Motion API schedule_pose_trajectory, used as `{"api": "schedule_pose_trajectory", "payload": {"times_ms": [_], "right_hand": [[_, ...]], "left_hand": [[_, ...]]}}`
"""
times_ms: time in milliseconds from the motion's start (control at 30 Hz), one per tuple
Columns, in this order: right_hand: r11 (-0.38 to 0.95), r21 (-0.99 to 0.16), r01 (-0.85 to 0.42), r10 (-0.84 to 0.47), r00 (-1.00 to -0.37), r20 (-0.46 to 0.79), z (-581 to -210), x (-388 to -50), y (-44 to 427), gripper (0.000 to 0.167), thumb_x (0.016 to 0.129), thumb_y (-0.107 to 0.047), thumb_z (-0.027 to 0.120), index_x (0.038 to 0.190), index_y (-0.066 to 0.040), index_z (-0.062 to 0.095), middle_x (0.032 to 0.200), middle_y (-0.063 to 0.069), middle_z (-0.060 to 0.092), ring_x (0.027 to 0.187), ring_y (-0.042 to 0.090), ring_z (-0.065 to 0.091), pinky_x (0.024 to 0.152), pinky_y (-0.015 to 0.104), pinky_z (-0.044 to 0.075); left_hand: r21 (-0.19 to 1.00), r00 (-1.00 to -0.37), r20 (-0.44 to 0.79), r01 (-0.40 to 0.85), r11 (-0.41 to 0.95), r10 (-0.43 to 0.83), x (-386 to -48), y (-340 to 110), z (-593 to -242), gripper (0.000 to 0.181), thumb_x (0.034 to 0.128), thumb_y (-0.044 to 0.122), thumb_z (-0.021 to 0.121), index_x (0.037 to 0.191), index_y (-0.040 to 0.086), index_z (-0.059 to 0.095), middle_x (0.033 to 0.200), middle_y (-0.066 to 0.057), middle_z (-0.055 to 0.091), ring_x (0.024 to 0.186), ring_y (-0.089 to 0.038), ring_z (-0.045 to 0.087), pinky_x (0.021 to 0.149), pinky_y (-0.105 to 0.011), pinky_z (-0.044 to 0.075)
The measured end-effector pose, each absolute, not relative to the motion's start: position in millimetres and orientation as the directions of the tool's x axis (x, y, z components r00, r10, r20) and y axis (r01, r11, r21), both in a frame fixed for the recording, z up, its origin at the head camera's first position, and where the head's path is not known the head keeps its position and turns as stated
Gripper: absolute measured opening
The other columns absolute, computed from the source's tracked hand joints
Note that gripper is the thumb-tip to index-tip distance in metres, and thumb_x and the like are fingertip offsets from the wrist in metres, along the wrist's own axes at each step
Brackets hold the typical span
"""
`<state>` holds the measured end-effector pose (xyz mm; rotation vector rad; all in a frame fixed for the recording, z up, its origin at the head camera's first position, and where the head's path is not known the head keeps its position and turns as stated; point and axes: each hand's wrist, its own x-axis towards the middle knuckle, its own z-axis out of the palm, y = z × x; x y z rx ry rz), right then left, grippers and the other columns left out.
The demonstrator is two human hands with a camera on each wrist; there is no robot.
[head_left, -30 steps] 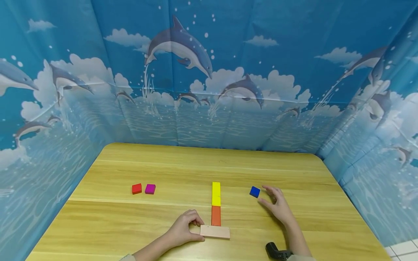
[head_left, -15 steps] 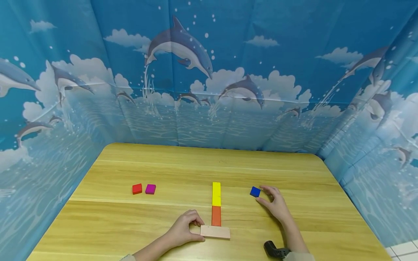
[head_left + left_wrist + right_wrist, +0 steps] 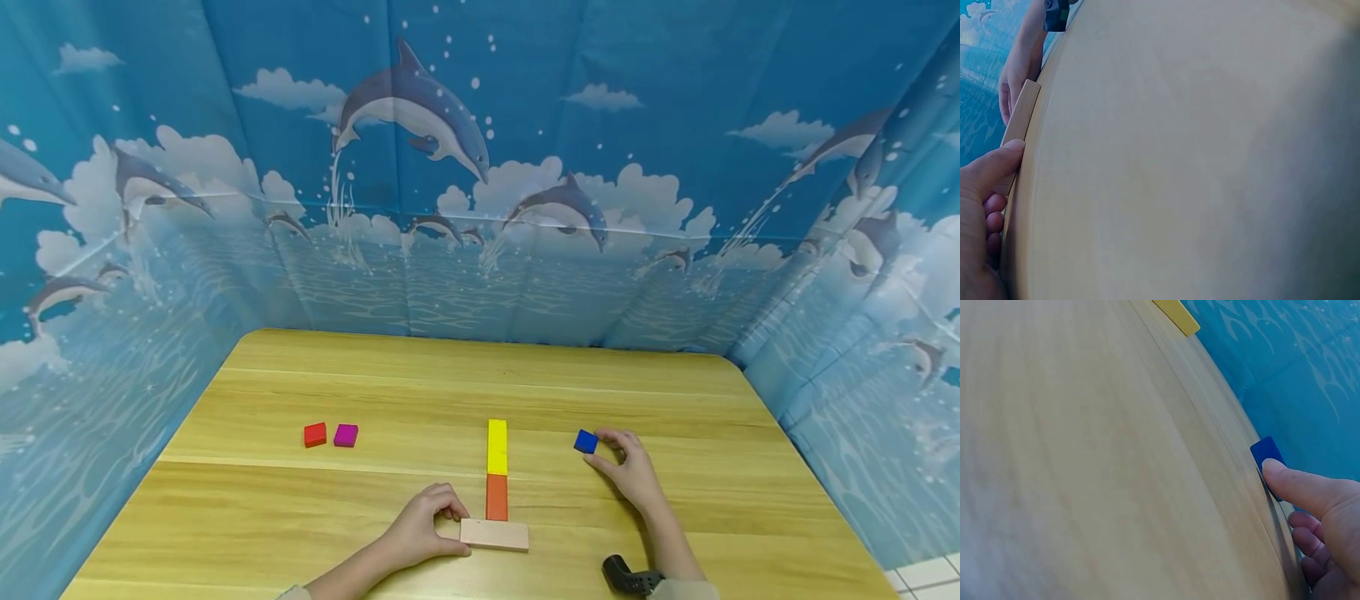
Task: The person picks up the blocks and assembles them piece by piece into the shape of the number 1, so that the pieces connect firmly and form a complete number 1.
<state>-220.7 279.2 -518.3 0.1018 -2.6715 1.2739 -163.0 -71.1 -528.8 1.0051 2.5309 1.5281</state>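
In the head view my left hand (image 3: pixel 423 527) holds the left end of a plain wooden block (image 3: pixel 494 534) between thumb and fingers. That block lies crosswise against the near end of an orange block (image 3: pixel 497 497), which continues into a yellow block (image 3: pixel 497 447). To the right, my right hand (image 3: pixel 633 473) pinches a small blue block (image 3: pixel 586 442) between thumb and fingertips. The right wrist view shows the thumb pressed on the side of the blue block (image 3: pixel 1267 452); the fingers behind it are partly hidden. Thumb and plain wooden block (image 3: pixel 1020 112) also show in the left wrist view.
A red block (image 3: pixel 315 435) and a magenta block (image 3: pixel 346 435) lie side by side on the left of the wooden table (image 3: pixel 247 517). A black device (image 3: pixel 632 577) sits by the right wrist. A dolphin-print curtain (image 3: pixel 480 275) hangs around the table's back and sides.
My right hand has moved slightly left, closing its thumb and fingertips onto the blue block, which has stayed in place. The left hand and the plain wooden block have not visibly moved.
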Motion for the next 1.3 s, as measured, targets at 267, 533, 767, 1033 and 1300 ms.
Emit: {"api": "schedule_pose_trajectory", "payload": {"times_ms": [267,533,767,1033,1300], "right_hand": [[0.655,-0.744,-0.134,0.029,-0.979,0.202,-518,-222,277,0.039,0.078,-0.013,0.072,0.111,0.002,0.059,0.108,0.018,0.052,0.100,0.031,0.048,0.088,0.046,0.039],[0.667,-0.730,-0.146,0.028,-0.975,0.221,-518,-222,278,0.038,0.077,-0.011,0.072,0.110,0.003,0.059,0.107,0.018,0.053,0.099,0.031,0.049,0.087,0.046,0.039],[0.645,-0.755,-0.120,0.049,-0.979,0.198,-513,-222,276,0.038,0.080,-0.012,0.070,0.112,0.003,0.058,0.108,0.018,0.054,0.099,0.028,0.050,0.087,0.042,0.041],[0.596,-0.794,-0.122,0.027,-0.985,0.171,-501,-229,270,0.041,0.082,-0.022,0.068,0.116,-0.001,0.057,0.110,0.017,0.055,0.102,0.029,0.050,0.087,0.046,0.042],[0.609,-0.770,-0.190,-0.041,-0.977,0.209,-488,-242,257,0.040,0.082,-0.020,0.068,0.116,-0.002,0.057,0.106,0.015,0.058,0.098,0.028,0.050,0.081,0.045,0.042]], "left_hand": [[0.803,-0.793,0.300,0.510,0.309,0.531,-164,-71,-529,0.032,0.0626,0.024,0.083,0.086,0.017,0.062,0.081,0.010,0.053,0.077,-0.001,0.046,0.070,-0.018,0.044],[0.795,-0.790,0.318,0.524,0.307,0.525,-164,-71,-528,0.033,0.0606,0.023,0.084,0.085,0.016,0.062,0.079,0.010,0.053,0.076,0.000,0.046,0.069,-0.017,0.044],[0.796,-0.792,0.313,0.520,0.310,0.524,-164,-70,-527,0.033,0.0606,0.022,0.084,0.085,0.016,0.062,0.080,0.010,0.054,0.076,0.000,0.047,0.069,-0.017,0.044],[0.796,-0.793,0.313,0.520,0.312,0.522,-164,-70,-527,0.033,0.0608,0.023,0.084,0.085,0.017,0.062,0.080,0.011,0.053,0.077,0.000,0.046,0.069,-0.017,0.044],[0.798,-0.794,0.309,0.516,0.311,0.524,-164,-71,-527,0.033,0.0610,0.024,0.084,0.085,0.017,0.062,0.080,0.011,0.053,0.076,0.000,0.046,0.069,-0.017,0.044]]}}
